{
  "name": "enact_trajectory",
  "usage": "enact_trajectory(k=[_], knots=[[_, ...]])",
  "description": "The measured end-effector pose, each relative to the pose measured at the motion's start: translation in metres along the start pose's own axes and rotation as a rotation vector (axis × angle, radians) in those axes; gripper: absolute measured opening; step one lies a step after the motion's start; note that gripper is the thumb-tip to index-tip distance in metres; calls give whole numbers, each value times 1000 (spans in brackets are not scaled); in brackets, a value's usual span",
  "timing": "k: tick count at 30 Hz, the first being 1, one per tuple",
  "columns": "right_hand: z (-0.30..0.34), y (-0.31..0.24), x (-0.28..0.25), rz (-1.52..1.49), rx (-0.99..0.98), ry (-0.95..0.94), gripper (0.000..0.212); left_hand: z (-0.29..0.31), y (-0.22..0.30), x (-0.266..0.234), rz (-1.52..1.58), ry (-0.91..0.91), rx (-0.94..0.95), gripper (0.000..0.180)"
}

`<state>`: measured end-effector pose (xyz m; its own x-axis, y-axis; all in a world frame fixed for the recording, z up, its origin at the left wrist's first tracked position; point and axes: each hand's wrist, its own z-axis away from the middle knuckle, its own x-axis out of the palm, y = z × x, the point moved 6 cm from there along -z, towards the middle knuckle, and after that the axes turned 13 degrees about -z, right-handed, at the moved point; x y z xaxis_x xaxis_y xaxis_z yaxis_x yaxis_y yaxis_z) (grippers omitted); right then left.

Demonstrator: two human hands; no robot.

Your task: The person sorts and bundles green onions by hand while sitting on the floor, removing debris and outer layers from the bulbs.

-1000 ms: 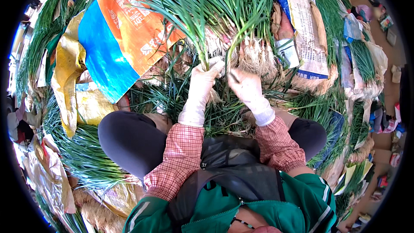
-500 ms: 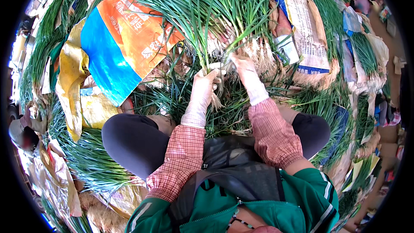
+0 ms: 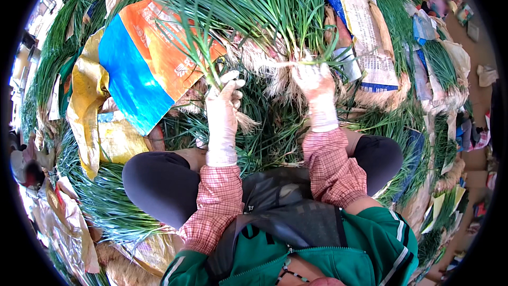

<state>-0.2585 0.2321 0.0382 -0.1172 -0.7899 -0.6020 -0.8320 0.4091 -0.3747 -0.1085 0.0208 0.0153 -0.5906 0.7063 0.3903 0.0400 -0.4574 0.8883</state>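
My left hand (image 3: 223, 105) grips scallions (image 3: 207, 65); whether the right hand (image 3: 318, 83) does, I can't tell. Tangled roots (image 3: 279, 82) left of its fingers could snag.

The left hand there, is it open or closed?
Closed. The left hand wraps around a few green stalks: they poke out above it, and pale roots stick out lower down.
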Motion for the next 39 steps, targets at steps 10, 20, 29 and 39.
enact_trajectory(k=[10,20,29,39], knots=[[-83,-15,-138,-1216,527,595,36,39,72,5,69,-10,220,20],[-60,142,34,-11,855,-119,37,73,99,31,70,-85,246,20],[-52,110,-5,-1330,1022,202,16,61,85,34,78,-87,209,19],[48,-31,68,-443,643,-849,36,63,79,48,32,-145,202,21]])
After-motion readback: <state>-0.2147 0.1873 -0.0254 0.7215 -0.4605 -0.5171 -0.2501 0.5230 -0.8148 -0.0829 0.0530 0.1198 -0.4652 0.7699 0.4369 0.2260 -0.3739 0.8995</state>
